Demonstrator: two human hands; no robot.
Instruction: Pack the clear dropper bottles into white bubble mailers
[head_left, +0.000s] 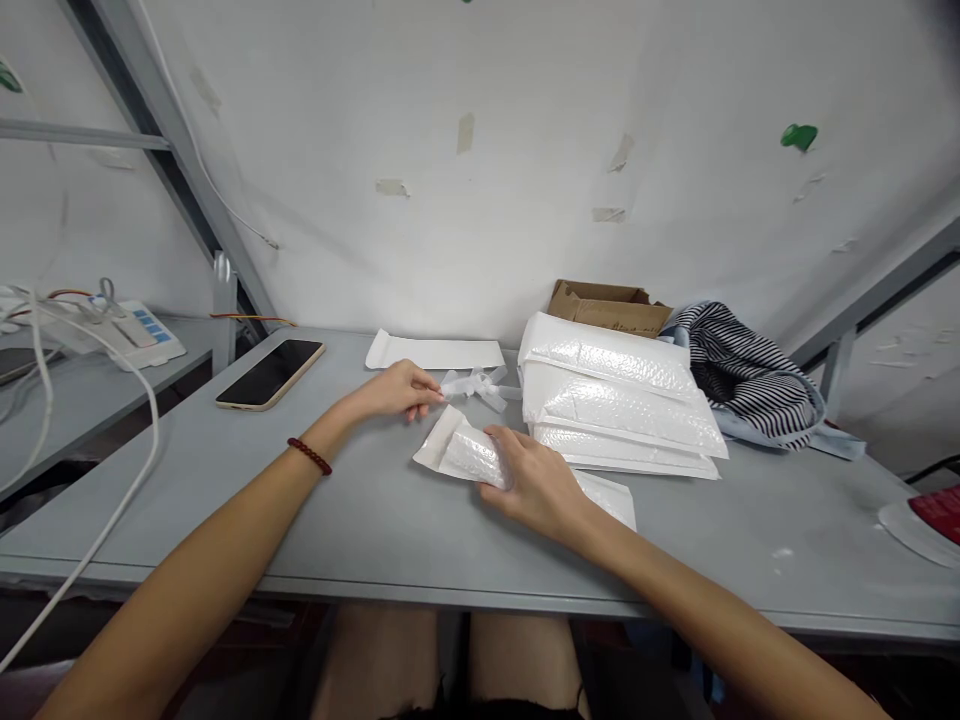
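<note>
My right hand point(541, 487) is closed around a narrow white bubble mailer point(471, 452), held low over the grey table with its flap end toward the left. The middle of the mailer is hidden under my fingers. My left hand point(403, 388) has thumb and forefinger pinched at the left edge of a small heap of translucent strips point(480, 386), on one strip's end. Behind the heap lies another narrow white mailer point(442, 353), flat near the wall. Right of my hands, several larger white bubble mailers point(615, 400) are stacked in an uneven pile.
A phone point(271, 373) lies face up on the grey table point(337, 540) at left. Behind the pile stands an open cardboard box point(611, 308), with striped cloth point(750, 375) beside it. A white cable point(142, 460) hangs across the left side. Something red and white point(934, 520) sits far right.
</note>
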